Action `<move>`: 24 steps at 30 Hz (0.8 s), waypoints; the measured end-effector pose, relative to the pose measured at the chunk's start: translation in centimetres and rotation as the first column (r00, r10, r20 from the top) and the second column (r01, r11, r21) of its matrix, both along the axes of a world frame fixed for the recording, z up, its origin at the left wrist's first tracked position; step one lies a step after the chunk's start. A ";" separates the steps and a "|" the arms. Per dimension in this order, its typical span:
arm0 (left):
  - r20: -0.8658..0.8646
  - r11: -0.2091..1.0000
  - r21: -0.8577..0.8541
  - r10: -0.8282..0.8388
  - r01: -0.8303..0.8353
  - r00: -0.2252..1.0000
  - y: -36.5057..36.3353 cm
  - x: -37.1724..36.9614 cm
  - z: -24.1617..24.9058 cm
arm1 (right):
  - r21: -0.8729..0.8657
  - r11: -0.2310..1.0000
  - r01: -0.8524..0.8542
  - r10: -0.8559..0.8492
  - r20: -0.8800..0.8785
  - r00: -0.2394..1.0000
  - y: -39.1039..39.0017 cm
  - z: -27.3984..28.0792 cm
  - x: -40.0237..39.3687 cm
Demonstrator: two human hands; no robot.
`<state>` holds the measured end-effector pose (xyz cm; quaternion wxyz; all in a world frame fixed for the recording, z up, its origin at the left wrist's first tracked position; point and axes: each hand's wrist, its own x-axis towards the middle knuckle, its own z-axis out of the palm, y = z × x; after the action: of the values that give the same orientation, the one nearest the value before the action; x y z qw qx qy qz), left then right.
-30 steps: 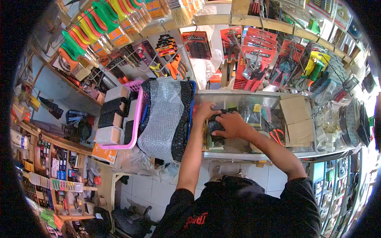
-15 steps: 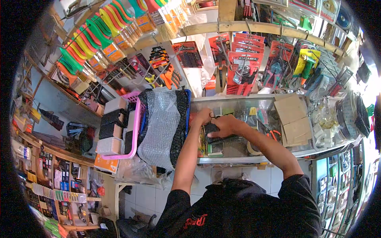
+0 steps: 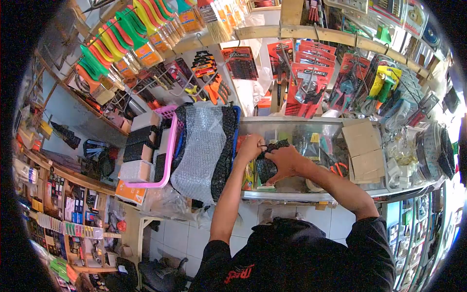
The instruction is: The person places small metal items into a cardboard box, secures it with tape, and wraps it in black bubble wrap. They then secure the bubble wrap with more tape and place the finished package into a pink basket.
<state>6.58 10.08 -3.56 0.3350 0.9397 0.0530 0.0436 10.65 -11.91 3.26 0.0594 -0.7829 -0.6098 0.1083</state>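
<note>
Black, mesh-textured wrapped bundle (image 3: pixel 266 165) sits at the frame's centre just above the glass counter top (image 3: pixel 292 187), the left hand (image 3: pixel 250 147) pinching its upper corner shut and the right hand (image 3: pixel 284 160) clamped around its side, beside a bubble-wrapped roll (image 3: pixel 202 146)

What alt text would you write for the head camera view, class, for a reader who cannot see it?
Both hands, left hand and right hand, grip a black mesh-wrapped item over a glass counter in a tool shop. Left of them, a bubble-wrap roll lies across a pink basket; packaged pliers hang behind.
</note>
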 end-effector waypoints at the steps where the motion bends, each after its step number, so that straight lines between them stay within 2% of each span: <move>1: 0.012 1.000 -0.020 -0.011 0.012 1.000 -0.3 -0.3 0.5 | 0.026 1.000 0.006 -0.006 0.013 1.000 -0.2 -0.3 -0.2; 4: 0.091 0.999 0.048 -0.006 0.001 0.996 -1.8 -2.2 2.4 | 0.082 0.996 0.021 -0.024 0.038 0.999 -0.9 -0.6 -1.2; 7: 0.101 0.999 0.003 0.050 -0.050 0.994 -4.3 -4.7 6.1 | 0.125 0.991 0.036 -0.045 0.075 0.996 -1.5 -0.5 -2.3; 10: 0.126 0.987 0.147 0.054 -0.072 0.991 -5.9 -6.5 6.7 | 0.245 0.969 0.037 -0.079 0.168 0.983 -2.5 -1.6 -3.8; 12: 0.315 0.985 0.168 -0.007 -0.049 0.949 -6.6 -7.5 6.8 | 0.348 0.936 0.046 -0.130 0.222 0.966 -3.0 -2.8 -4.8; 13: 0.401 0.983 0.180 -0.043 -0.033 0.915 -7.1 -8.1 6.5 | 0.369 0.927 0.070 -0.158 0.213 0.964 -3.3 -3.3 -5.4; 16: 0.418 0.961 0.257 -0.012 -0.105 0.908 -9.2 -10.5 4.9 | 0.439 0.889 0.126 -0.231 0.194 0.953 -4.1 -4.7 -7.6; 19: 0.454 0.962 0.247 -0.010 -0.114 0.891 -10.4 -12.6 4.0 | 0.551 0.819 0.162 -0.296 0.164 0.941 -4.6 -6.4 -9.0; 22: 0.483 0.955 0.264 -0.011 -0.133 0.876 -10.9 -13.6 2.2 | 0.629 0.763 0.151 -0.280 0.110 0.954 -5.2 -6.5 -9.1; 24: 0.487 0.943 0.305 -0.033 -0.135 0.873 -11.0 -14.2 2.0 | 0.667 0.726 0.168 -0.232 0.007 0.973 -5.9 -5.2 -9.1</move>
<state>-7.58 -0.89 -1.54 0.1745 0.9392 -0.0155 0.2952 1.58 -17.78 -1.96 0.3165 -0.7760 -0.5224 -0.1572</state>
